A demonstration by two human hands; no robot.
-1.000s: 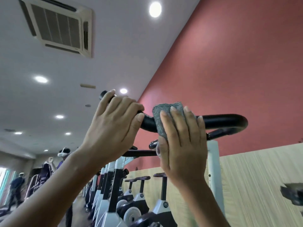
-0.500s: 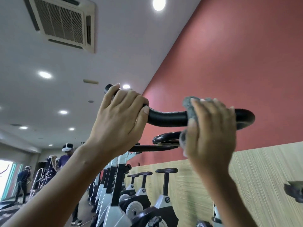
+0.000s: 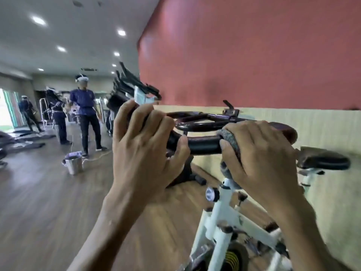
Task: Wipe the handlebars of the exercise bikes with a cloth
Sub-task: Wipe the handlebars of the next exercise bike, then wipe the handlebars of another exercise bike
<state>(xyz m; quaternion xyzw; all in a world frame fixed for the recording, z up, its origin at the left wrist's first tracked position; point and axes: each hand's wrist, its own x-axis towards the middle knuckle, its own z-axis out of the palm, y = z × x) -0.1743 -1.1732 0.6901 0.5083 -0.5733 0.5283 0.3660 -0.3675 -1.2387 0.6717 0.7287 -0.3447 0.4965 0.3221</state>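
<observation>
1. Head view, far left of the room: three people (image 3: 85, 112) stand on the wood floor (image 3: 39, 202), each wearing a white headset; the two farthest are small and blurred.
2. One metal bucket (image 3: 73, 164) sits on the floor just in front of the nearest of them, with something pale in it that I cannot identify.
3. Four ceiling lights are clearly visible above; more beyond them blur together.
4. The left hand (image 3: 144, 153) comes up from the bottom edge, forearm raised, fingers curled together over the left end of the black handlebar (image 3: 203, 144), thumb tucked underneath.
5. Only one short stretch of bare bar shows between the two hands; a thinner inner loop (image 3: 197, 125) runs just behind it.
6. The right hand (image 3: 261, 161) clamps the one grey cloth (image 3: 229, 141) around the bar, fingers pressed together over the top; most of the cloth is hidden beneath the palm, with one tail hanging below.
7. One white bike frame (image 3: 220, 218) stands beneath, cut off by the bottom edge.
8. One black saddle (image 3: 324, 160) shows at far right against the tan wall panel (image 3: 322, 126), under the red wall (image 3: 254, 51).
</observation>
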